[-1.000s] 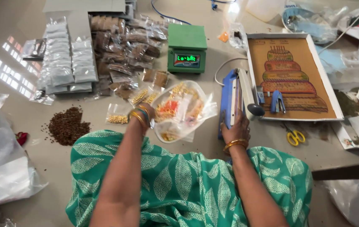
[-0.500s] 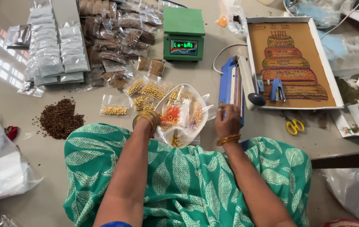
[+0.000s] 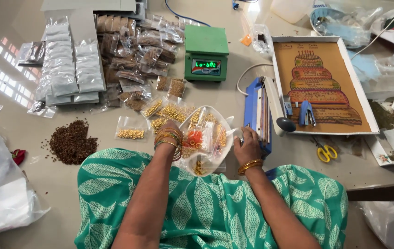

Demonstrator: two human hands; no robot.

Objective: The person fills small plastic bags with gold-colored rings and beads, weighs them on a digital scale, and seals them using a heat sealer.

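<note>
— Pale and smooth, that surface (image 3: 234,99) is crowded; where do the hands sit on it?

— Both are close to the body, at the near edge. The left hand (image 3: 169,131) reaches into the big clear plastic bag (image 3: 206,147) with its fingers hidden under the film, so I cannot tell whether it is closed on anything. The right hand (image 3: 246,145) is curled on the bag's right rim, pinching it, seemingly to hold the mouth wide.

— What is in the bag?

— Small clear packets of golden beads and one orange lot. The bag lies on the surface just in front of the green patterned cloth (image 3: 215,207) over the person's lap, within easy reach of both hands.

— And around it?

— More small packets of golden beads (image 3: 167,113) lie just beyond the left hand, one packet (image 3: 131,133) apart to the left. A blue heat sealer (image 3: 258,113) stands just beside the right hand, probably kept there so packets can be closed without stretching.

— Further out?

— A green digital scale (image 3: 206,55) lies past the packets, rows of filled pouches (image 3: 70,69) are stacked at far left, and a heap of brown seeds (image 3: 71,143) lies loose. To the right, a shallow tray (image 3: 319,83) holds a blue stapler (image 3: 306,113), with yellow-handled scissors (image 3: 324,151) below it.
</note>
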